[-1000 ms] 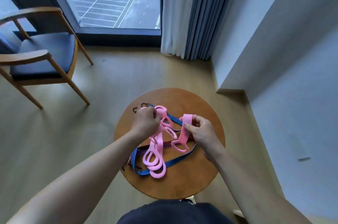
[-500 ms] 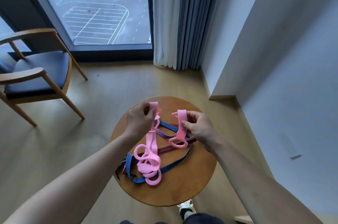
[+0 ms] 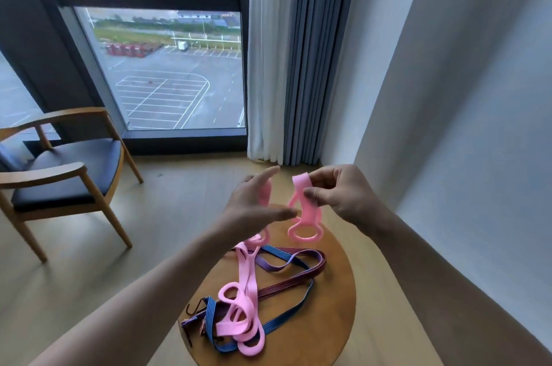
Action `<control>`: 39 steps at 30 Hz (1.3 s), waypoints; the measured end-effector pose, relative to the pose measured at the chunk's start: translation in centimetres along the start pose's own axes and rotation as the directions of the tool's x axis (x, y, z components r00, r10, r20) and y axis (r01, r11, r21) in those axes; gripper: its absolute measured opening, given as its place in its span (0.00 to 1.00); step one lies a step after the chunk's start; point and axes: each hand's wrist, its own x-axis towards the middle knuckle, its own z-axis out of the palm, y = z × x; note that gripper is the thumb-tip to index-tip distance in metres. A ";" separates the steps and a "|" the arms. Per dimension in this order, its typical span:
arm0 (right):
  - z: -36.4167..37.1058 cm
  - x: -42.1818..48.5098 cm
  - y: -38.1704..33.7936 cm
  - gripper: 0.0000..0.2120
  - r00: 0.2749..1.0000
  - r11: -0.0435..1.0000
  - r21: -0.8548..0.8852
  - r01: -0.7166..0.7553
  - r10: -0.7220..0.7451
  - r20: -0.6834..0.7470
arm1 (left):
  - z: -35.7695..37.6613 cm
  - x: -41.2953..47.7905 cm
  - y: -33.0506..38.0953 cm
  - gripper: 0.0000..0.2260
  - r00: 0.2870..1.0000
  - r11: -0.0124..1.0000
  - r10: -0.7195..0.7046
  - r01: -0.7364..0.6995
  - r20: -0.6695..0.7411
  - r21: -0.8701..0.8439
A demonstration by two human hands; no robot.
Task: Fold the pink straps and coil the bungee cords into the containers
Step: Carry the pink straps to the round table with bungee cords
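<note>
Where the wall (image 3: 463,96) meets the window (image 3: 167,72), a curtain (image 3: 298,51) hangs to the floor (image 3: 149,216), white layer left, grey layer right. Car park outside the glass. Wood-frame chair (image 3: 59,174) with a dark seat sits left, well apart from the counter (image 3: 334,320). That counter is round, wood, low, under the person's forearms.

Three cords (image 3: 286,285) lie loose on the counter, uncoiled: one blue, one maroon, one purple, crossing each other. Pink straps (image 3: 239,315) lie in a pile on the cords at the near-left part. They are flat bands with ring ends, loops overlapping. One band runs from the pile up toward the left hand. Small dark hook (image 3: 194,306) sits at the near-left rim, on a cord end.

Person's left hand (image 3: 257,207) is up over the counter's far edge, visible fingers straight and spread, thumb out to the right. The pink band passes behind the palm; can't tell how it's touched.

Person's right hand (image 3: 343,195) is just beside it at the same height. Its fingers (image 3: 321,178) and thumb pinch one strap (image 3: 304,213) at its folded top. The ring end hangs free below, over the counter's far edge. Left thumb tip is right at that strap; contact unclear.
</note>
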 end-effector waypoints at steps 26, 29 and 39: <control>-6.8 -22.5 -0.1 0.05 0.809 0.996 0.059 -0.061 0.084 -0.582 | 12.9 -12.1 9.5 0.07 0.823 0.947 0.319 -0.296 0.470 -0.124; -9.5 -25.7 0.8 0.07 0.732 0.991 0.123 -0.060 0.127 -0.670 | 16.4 -13.1 11.9 0.06 0.801 0.932 0.352 -0.348 0.485 -0.101; -19.7 -37.6 5.4 0.09 0.546 0.979 0.160 -0.122 0.201 -0.814 | 30.5 -19.5 18.9 0.05 0.704 0.927 0.344 -0.362 0.621 -0.103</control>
